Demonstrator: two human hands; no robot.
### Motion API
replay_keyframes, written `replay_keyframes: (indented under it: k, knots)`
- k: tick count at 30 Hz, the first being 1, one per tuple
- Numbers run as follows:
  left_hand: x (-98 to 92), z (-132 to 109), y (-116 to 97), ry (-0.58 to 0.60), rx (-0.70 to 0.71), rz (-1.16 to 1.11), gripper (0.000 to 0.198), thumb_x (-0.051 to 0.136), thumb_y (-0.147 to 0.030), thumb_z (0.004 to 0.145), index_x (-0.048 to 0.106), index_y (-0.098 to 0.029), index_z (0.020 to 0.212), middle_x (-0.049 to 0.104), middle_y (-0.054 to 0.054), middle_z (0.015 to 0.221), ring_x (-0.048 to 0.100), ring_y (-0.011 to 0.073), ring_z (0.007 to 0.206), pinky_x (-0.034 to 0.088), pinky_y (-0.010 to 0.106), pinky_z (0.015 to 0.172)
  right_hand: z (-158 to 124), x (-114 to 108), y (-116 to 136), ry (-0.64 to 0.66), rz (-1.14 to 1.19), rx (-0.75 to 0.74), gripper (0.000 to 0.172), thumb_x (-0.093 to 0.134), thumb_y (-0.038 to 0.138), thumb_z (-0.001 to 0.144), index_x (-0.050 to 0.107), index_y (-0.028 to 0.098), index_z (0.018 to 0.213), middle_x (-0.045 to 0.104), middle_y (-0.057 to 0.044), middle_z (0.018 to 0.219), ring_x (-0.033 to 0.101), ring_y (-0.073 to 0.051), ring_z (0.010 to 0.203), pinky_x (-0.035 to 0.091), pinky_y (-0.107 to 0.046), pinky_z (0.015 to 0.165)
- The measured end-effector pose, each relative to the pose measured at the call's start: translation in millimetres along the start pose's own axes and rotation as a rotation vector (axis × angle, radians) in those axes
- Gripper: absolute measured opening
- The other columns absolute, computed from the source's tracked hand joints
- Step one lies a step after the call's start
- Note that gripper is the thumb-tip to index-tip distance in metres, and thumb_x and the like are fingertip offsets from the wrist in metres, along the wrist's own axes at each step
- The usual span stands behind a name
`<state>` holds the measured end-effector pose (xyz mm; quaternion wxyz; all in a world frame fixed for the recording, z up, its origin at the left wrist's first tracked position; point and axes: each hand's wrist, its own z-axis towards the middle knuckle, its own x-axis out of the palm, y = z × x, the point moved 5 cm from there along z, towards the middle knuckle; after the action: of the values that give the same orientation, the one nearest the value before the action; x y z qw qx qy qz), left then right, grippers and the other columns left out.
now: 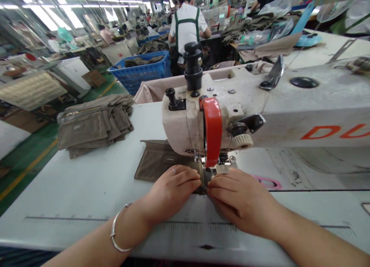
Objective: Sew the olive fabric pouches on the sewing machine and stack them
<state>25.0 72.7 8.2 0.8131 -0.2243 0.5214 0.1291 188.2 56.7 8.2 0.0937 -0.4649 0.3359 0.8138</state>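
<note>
A dark brown fabric panel (156,163) with a small label lies on the table, its right end under the needle area of a white sewing machine (185,120). My left hand (175,188), wearing a ring, presses its closed fingers on the panel's front edge, just left of the presser foot. Close to the right of the foot, my right hand (237,199) has its fingers bent together on the panel's right end. Its fingertips are partly hidden. A red guard (213,132) stands in front of the needle, which I cannot make out.
Stacked brown fabric pouches (95,122) lie on the table's left side. A pink oval item (268,182) rests right of my right hand. Beyond the machine are a blue basket (141,70) with fabric pieces and a seated person (187,24). A ruler scale (196,225) runs along the front.
</note>
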Motion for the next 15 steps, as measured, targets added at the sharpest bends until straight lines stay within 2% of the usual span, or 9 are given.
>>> replay_keyframes:
  k: [8, 12, 15]
  knots:
    - [-6.1, -4.5, 8.0, -0.168, -0.096, -0.125, 0.018, 0.053, -0.013, 0.094, 0.066, -0.019, 0.104, 0.071, 0.003, 0.106, 0.065, 0.0130, 0.100, 0.053, 0.028, 0.092, 6.7, 5.1, 0.9, 0.013, -0.101, 0.026, 0.016, 0.049, 0.014, 0.088, 0.063, 0.018, 0.095, 0.063, -0.006, 0.096, 0.054, -0.021, 0.085, 0.040, -0.039, 0.074]
    - [-5.3, -2.1, 3.6, -0.101, -0.037, -0.053, 0.020, 0.049, -0.011, 0.095, 0.064, -0.017, 0.107, 0.070, 0.005, 0.107, 0.064, 0.0147, 0.104, 0.052, 0.032, 0.097, 8.5, 7.4, 1.6, 0.011, -0.122, 0.031, 0.013, 0.050, 0.015, 0.087, 0.063, 0.018, 0.090, 0.063, -0.005, 0.094, 0.055, -0.021, 0.084, 0.041, -0.039, 0.072]
    - [-5.9, 2.0, -1.9, -0.040, 0.021, 0.017, 0.022, 0.043, -0.009, 0.096, 0.063, -0.013, 0.105, 0.070, 0.006, 0.106, 0.063, 0.0146, 0.103, 0.051, 0.032, 0.098, 6.8, 7.5, 2.6, 0.018, -0.115, 0.044, 0.017, 0.048, 0.015, 0.088, 0.063, 0.019, 0.095, 0.064, -0.006, 0.101, 0.056, -0.023, 0.087, 0.042, -0.041, 0.074]
